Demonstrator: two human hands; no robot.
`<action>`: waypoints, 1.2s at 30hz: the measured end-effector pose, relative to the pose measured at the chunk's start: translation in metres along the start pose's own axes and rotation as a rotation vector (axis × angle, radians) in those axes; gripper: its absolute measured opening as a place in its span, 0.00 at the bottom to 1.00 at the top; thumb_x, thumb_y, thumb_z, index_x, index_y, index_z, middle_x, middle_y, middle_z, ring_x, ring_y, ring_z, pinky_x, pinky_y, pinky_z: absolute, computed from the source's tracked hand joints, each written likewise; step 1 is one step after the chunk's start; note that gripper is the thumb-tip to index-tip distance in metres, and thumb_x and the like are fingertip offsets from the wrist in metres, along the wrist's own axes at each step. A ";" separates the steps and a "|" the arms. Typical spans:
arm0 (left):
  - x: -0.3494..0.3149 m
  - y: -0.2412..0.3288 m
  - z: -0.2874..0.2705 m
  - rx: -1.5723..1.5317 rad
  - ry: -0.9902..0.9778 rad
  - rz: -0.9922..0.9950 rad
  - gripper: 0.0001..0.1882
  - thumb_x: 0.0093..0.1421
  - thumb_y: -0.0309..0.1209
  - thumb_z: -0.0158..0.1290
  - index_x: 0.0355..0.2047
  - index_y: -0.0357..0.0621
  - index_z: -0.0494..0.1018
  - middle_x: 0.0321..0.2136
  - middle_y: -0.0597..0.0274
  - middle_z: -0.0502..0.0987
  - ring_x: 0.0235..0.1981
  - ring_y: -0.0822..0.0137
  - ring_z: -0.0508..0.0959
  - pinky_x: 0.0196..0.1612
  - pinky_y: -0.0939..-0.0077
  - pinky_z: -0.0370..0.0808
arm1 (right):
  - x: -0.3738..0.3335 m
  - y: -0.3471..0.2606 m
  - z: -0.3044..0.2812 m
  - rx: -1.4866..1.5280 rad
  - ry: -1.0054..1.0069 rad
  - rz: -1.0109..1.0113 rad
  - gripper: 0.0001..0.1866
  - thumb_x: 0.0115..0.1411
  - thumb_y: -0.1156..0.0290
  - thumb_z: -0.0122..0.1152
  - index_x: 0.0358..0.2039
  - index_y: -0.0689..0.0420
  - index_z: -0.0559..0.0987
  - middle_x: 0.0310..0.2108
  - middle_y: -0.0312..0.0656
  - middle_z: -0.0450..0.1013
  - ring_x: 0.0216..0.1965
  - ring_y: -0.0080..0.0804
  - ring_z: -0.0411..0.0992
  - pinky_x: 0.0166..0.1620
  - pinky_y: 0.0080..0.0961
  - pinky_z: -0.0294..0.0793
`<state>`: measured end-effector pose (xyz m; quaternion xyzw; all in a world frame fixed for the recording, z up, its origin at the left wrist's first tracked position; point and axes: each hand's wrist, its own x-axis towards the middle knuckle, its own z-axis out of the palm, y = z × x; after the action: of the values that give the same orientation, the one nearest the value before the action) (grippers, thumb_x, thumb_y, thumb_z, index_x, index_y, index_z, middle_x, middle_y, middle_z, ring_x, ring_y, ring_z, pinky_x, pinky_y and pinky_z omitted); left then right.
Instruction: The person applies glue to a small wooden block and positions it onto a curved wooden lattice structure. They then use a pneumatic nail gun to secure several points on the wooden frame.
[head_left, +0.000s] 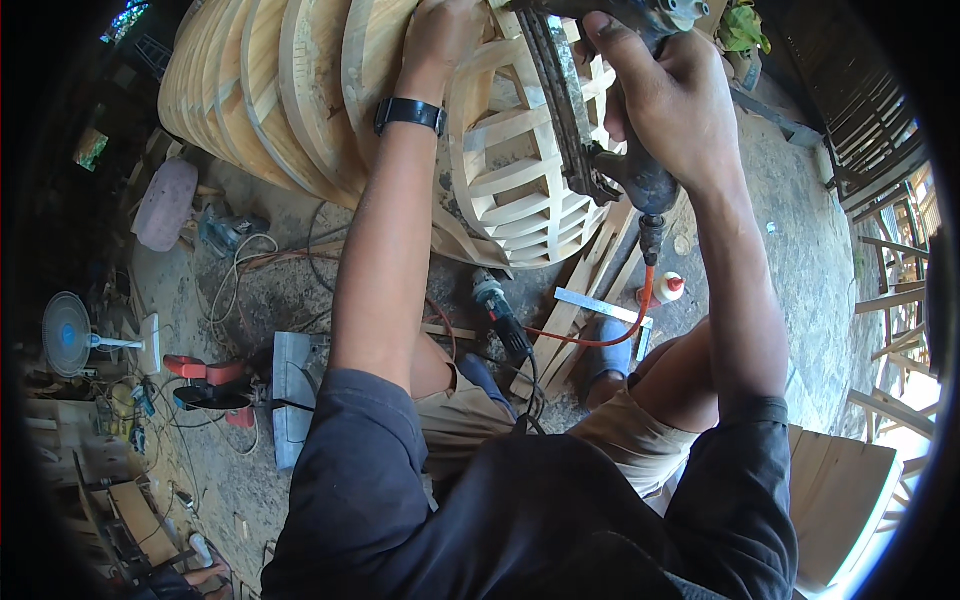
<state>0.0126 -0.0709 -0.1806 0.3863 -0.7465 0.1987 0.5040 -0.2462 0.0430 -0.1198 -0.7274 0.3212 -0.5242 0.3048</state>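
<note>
My right hand is wrapped round the grip of a dark air nail gun, its long magazine slanting down beside the wood. An orange air hose hangs from the bottom of the grip. At the top edge, my left hand, with a black band on the wrist, rests against a large curved wooden framework. Its fingers are cut off by the edge of the picture. Curved ribs stand close together on the left of this framework, and an open lattice of pale slats lies between my hands.
Below the framework, an angle grinder, a metal square, a glue bottle and boards lie or stand on the floor near my feet. Leftward are a red cut-off saw, a fan, a stool and trailing cords.
</note>
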 end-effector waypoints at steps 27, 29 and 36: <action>-0.001 0.005 -0.016 -0.731 -0.047 -0.640 0.13 0.72 0.37 0.54 0.43 0.39 0.77 0.40 0.68 0.80 0.45 0.80 0.75 0.53 0.83 0.67 | -0.002 0.031 -0.040 0.239 -0.068 0.305 0.26 0.70 0.48 0.53 0.35 0.60 0.85 0.11 0.36 0.69 0.11 0.21 0.67 0.19 0.19 0.68; 0.000 0.005 -0.014 -0.738 -0.057 -0.639 0.13 0.72 0.38 0.54 0.42 0.39 0.78 0.40 0.69 0.80 0.45 0.80 0.74 0.53 0.83 0.67 | 0.000 0.031 -0.038 0.289 -0.073 0.306 0.25 0.71 0.49 0.53 0.35 0.61 0.85 0.11 0.36 0.70 0.11 0.21 0.67 0.19 0.19 0.68; 0.003 0.002 -0.028 -0.681 -0.164 -0.618 0.15 0.72 0.39 0.53 0.46 0.37 0.77 0.43 0.66 0.80 0.47 0.79 0.75 0.54 0.82 0.68 | -0.005 0.025 -0.033 0.186 -0.135 0.234 0.26 0.71 0.50 0.53 0.35 0.62 0.85 0.11 0.36 0.71 0.12 0.20 0.68 0.21 0.20 0.67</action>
<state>0.0273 -0.0512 -0.1661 0.4175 -0.6564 -0.2484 0.5771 -0.2829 0.0284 -0.1332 -0.6872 0.3328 -0.4623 0.4508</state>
